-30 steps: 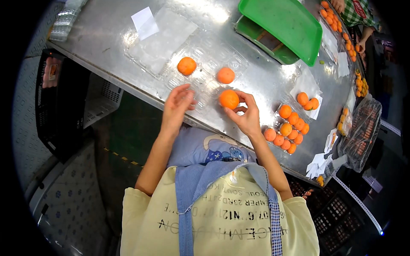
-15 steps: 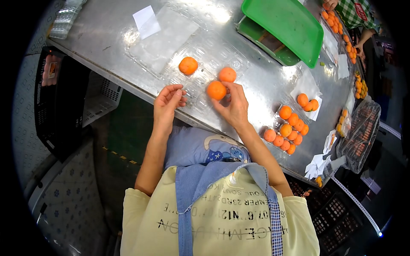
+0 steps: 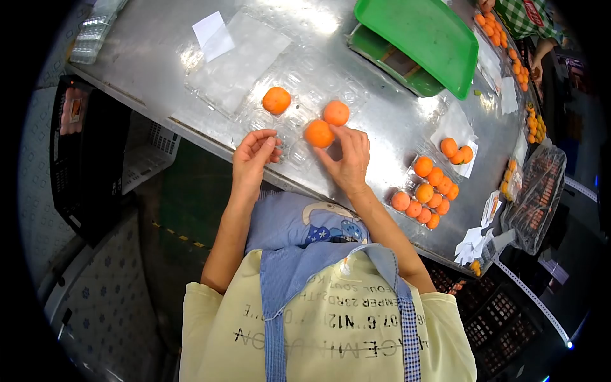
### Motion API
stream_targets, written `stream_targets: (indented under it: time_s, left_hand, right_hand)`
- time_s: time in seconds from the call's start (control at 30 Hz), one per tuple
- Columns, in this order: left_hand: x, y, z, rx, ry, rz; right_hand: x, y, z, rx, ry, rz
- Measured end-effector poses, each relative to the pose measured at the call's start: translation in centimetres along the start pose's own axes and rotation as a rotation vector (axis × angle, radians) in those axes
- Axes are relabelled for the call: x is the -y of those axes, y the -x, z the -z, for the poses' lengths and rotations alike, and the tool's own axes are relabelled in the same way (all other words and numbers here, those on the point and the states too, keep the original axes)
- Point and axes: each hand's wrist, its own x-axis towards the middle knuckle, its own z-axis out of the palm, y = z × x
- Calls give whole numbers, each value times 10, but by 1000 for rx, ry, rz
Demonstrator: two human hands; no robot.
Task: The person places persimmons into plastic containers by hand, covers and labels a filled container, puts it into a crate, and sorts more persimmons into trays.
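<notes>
A clear plastic tray with moulded hollows lies on the metal table in front of me. My right hand has its thumb and fingertips around the near side of an orange, which sits in the tray. Just beyond it rests a second orange, and a third orange is farther left in the tray. At the tray's near left edge, my left hand is closed, thumb against curled fingers, seemingly pinching the plastic; the exact contact is hard to see.
A green tray lies over a green bin at the back. To the right stand a filled pack of oranges and several loose ones on white paper. A paper slip lies at left. A co-worker's arm shows far right.
The view has shifted slightly, so table and oranges appear a little farther left. Both hands keep nearly the same pose, the right still on the same orange.
</notes>
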Motion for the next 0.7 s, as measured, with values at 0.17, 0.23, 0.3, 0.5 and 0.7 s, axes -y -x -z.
stream_targets:
  time_s: [0.17, 0.23, 0.3, 0.5, 0.7]
  left_hand:
    - [2, 0, -1, -6, -27, 20]
    - [2, -1, 0, -4, -37, 23]
    - [3, -1, -2, -7, -87, 4]
    - [-1, -5, -25, 93, -700, -401]
    - [1, -12, -51, 261, -1196, -748]
  right_hand:
    - [-4, -3, 5, 15, -38, -41]
    - [-10, -6, 9, 12, -96, -94]
    - [-22, -18, 12, -13, -140, -41]
    - [-43, -66, 44, 287, -131, 171]
    - [-53, -88, 46, 416, -1, 342]
